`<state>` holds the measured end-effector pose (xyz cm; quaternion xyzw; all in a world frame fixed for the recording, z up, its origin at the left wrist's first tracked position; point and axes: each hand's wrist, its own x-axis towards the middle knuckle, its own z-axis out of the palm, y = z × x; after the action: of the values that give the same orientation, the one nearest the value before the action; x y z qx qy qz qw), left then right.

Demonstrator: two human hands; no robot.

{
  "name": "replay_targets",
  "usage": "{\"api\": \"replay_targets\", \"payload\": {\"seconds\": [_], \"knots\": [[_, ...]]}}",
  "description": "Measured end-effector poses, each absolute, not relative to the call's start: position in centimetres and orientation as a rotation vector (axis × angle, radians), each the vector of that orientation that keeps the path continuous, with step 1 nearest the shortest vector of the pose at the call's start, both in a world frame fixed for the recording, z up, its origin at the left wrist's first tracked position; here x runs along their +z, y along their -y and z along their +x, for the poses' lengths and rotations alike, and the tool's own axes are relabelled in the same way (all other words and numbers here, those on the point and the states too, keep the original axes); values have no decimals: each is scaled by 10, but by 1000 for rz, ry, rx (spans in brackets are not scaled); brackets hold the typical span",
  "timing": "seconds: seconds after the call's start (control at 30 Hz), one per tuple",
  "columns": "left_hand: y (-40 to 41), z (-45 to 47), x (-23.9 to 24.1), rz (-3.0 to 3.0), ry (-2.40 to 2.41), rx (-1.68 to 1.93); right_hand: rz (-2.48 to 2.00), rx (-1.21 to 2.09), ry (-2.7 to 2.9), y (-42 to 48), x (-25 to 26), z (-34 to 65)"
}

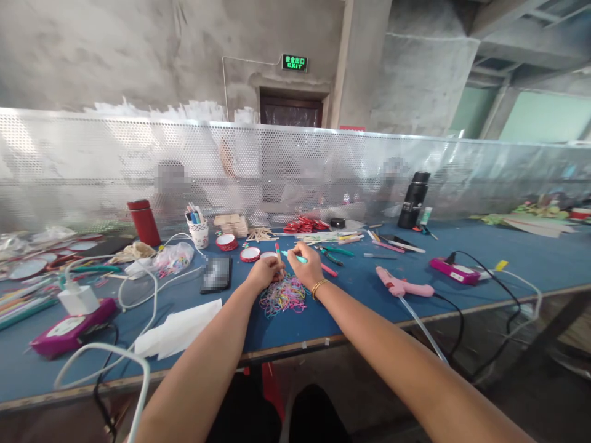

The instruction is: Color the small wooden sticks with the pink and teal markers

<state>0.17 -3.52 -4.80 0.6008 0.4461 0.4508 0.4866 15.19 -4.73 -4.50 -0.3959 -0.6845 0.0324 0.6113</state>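
Observation:
My left hand (262, 274) rests at the upper left edge of a pile of coloured rubber bands (283, 296) on the blue table and pinches a thin red stick (278, 253) that points up and away. My right hand (305, 264), with a gold bracelet at the wrist, hovers just above the pile and grips a teal stick (292, 256) between its fingers. The two hands almost touch each other.
A pink glue gun (401, 285) lies right of my hands, with a magenta power strip (455, 271) beyond. A phone (216, 274), white paper (178, 330), cables and another power strip (68, 328) lie left. Pliers (336, 251), red lids, a cup, a red flask (144, 223) and a black flask (413, 200) stand behind.

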Motion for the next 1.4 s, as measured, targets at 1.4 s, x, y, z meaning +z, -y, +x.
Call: {"api": "replay_targets", "payload": {"seconds": [1.4], "knots": [[34, 1, -49, 1470, -1106, 1078, -910, 26, 1598, 46, -45, 152]]}}
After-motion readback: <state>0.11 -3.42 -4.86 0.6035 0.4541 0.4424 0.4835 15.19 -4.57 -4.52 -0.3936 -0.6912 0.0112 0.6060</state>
